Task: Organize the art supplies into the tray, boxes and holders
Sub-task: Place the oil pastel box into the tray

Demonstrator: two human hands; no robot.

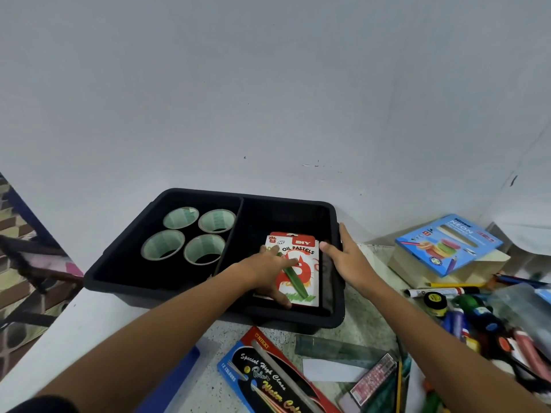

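Note:
A black two-compartment tray (125, 281) stands against the wall. Its left compartment holds several green tape rolls (163, 244). In the right compartment lies a white and red oil pastels box (310, 265). My left hand (268, 269) lies on the box's left side with fingers spread over its face and the thumb at its lower edge. My right hand (347, 257) rests flat at the tray's right rim, thumb touching the box's upper right corner.
A blue neon pencil box (447, 244) sits on a cream box at the right. A water colour box (268, 380) lies in front of the tray. Markers, pens and paint tubes (477, 320) are heaped at the right. The table edge runs at the left.

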